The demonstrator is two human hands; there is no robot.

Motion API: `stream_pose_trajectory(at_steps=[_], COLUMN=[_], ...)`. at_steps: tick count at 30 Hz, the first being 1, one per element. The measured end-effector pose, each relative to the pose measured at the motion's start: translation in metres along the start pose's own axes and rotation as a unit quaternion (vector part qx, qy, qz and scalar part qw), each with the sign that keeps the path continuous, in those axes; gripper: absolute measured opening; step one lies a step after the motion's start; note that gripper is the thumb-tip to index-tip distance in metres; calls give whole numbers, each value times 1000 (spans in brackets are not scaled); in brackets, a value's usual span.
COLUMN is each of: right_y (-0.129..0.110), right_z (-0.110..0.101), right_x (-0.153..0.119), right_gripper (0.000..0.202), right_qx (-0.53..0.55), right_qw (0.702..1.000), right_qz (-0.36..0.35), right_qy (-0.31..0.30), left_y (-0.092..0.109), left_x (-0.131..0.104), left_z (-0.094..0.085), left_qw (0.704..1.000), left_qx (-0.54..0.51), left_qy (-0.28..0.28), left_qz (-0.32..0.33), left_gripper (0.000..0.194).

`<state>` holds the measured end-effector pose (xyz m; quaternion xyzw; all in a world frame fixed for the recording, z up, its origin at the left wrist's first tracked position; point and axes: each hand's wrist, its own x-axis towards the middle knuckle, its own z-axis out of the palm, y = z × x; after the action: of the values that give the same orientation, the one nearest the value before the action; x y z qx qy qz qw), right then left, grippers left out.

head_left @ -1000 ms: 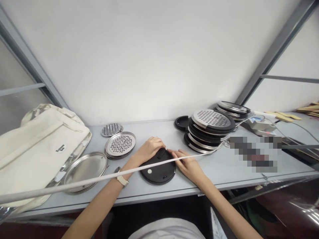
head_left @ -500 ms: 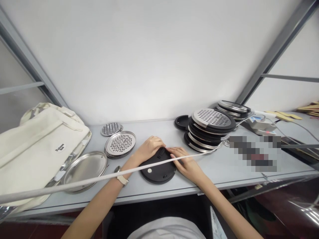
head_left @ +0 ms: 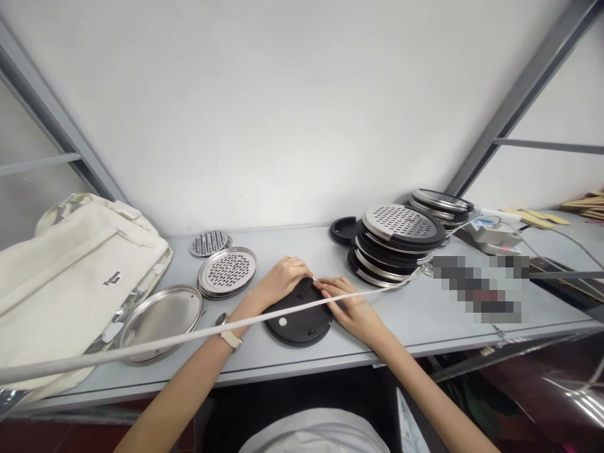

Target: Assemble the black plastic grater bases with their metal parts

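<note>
A round black plastic disc (head_left: 299,324) lies flat on the table in front of me, with a white dot, a small slot and a raised part near its far edge. My left hand (head_left: 286,277) is closed, its fingers curled over the disc's far left edge. From the right, my right hand (head_left: 346,301) reaches to the disc's far right edge, fingers bunched and the tips close to the left ones. Between the fingertips shows a small shiny metal piece (head_left: 315,279), too small to name. A pale cord crosses in front of the disc.
Stacked round grater plates (head_left: 229,272) and a steel round tray (head_left: 163,318) lie left, beside a cream cloth bag (head_left: 89,270). At right stands a pile of black-rimmed grater discs (head_left: 401,242). The pale cord (head_left: 292,311) stretches across the view.
Both hands stay at the disc's far edge, almost unmoved. A little more of the shiny metal piece shows between the fingertips. The whole view has shifted very slightly.
</note>
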<state>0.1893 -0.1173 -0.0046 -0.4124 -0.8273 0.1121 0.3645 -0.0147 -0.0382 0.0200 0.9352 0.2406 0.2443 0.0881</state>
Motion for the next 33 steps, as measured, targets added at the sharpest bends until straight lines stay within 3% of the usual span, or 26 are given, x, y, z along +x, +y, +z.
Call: stream_pose_trajectory(at_steps=[26,33], right_y=[4,4], right_z=[4,4], right_x=[-1,-1], right_gripper=[35,34], right_qx=[11,10], right_qw=[1000,1000], right_qz=[-11,-9], right_qy=[18,25], left_y=[2,-2], left_x=[0,0], left_z=[-1,2], left_qw=[1000,1000], left_qx=[2,-19], left_qy=[-1,5], left_qz=[14,-8], left_gripper=[23,21])
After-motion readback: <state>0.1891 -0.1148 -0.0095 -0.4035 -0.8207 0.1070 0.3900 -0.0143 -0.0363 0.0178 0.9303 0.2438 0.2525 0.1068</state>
